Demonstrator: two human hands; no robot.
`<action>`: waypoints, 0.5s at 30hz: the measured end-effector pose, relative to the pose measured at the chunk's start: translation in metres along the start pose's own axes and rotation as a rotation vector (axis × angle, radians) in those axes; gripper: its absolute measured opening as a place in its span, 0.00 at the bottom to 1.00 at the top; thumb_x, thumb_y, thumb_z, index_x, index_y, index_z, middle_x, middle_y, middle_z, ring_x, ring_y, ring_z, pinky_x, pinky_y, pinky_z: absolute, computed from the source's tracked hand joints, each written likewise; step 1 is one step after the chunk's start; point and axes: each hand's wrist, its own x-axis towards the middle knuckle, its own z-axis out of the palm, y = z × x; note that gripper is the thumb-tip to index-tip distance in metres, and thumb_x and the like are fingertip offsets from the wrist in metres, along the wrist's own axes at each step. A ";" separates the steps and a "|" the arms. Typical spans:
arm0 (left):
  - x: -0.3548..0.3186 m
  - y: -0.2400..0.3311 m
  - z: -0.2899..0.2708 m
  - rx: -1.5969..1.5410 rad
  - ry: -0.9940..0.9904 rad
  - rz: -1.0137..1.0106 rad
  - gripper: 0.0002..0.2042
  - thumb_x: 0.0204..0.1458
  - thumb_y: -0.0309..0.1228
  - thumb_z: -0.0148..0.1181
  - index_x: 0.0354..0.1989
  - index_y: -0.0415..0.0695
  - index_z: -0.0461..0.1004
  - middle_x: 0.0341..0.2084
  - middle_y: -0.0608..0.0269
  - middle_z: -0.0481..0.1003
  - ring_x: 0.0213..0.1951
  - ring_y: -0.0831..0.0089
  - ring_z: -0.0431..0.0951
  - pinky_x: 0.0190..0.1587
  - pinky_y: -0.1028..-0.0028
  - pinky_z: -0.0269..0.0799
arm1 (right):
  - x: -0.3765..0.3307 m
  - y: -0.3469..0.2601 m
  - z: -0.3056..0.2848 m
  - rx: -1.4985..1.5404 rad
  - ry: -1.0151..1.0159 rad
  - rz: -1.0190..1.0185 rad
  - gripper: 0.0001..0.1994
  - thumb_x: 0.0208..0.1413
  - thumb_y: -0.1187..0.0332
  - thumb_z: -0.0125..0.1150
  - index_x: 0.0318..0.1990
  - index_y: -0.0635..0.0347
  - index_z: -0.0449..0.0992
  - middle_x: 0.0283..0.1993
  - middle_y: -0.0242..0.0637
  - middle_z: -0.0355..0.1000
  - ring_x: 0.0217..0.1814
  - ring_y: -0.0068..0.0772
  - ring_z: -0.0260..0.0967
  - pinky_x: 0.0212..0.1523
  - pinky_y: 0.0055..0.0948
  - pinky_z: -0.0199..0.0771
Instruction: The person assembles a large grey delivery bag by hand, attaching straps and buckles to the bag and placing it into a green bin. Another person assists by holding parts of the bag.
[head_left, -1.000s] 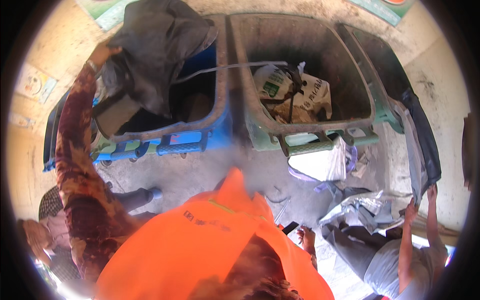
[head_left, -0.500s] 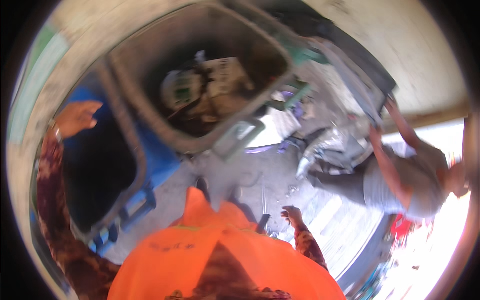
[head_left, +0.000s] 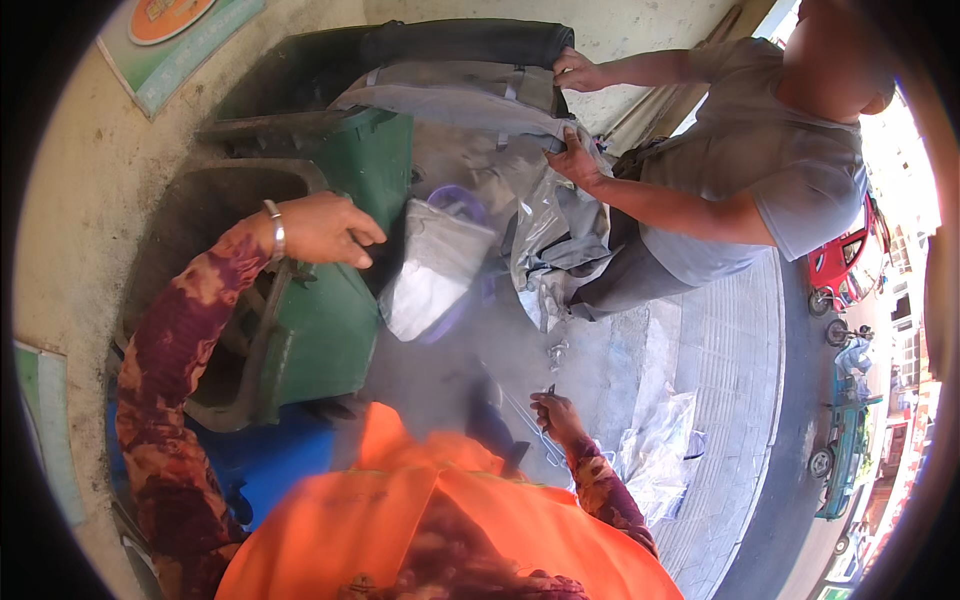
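Holding left hand out over nearer green bin, w/ fingers loosely parted & empty; having right hand lower down w/ fingers curled, can't tell if gripping smth; best to lift left sleeve clear of rim & mind co-worker's hands.

A roadside rubbish-bin area is showing here. A large green plastic bin and a bright blue plastic bin are standing at left and lower left, near a stained cream wall bearing a green poster with an orange disc. Rightward, pale grey paving is bordering a dark asphalt road, where a shiny red car is appearing.
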 end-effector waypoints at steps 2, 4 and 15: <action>0.085 0.012 0.007 0.098 0.064 0.035 0.19 0.52 0.38 0.67 0.48 0.40 0.79 0.36 0.54 0.83 0.38 0.64 0.84 0.43 0.69 0.76 | 0.031 -0.028 -0.020 0.199 0.079 0.065 0.17 0.67 0.60 0.49 0.52 0.65 0.74 0.31 0.34 0.72 0.21 0.19 0.61 0.21 0.23 0.65; 0.153 0.019 0.020 0.047 0.162 0.028 0.16 0.53 0.37 0.67 0.44 0.40 0.80 0.32 0.59 0.83 0.33 0.71 0.83 0.38 0.72 0.76 | 0.058 -0.076 -0.050 0.428 0.137 0.234 0.18 0.68 0.59 0.48 0.53 0.65 0.73 0.31 0.33 0.72 0.21 0.18 0.58 0.20 0.22 0.63; 0.318 0.039 -0.048 0.264 0.934 0.277 0.08 0.52 0.26 0.61 0.40 0.42 0.81 0.40 0.64 0.82 0.36 0.68 0.83 0.39 0.72 0.78 | 0.173 -0.250 -0.154 0.439 0.076 0.180 0.18 0.68 0.60 0.48 0.51 0.67 0.72 0.29 0.28 0.67 0.19 0.11 0.50 0.19 0.16 0.51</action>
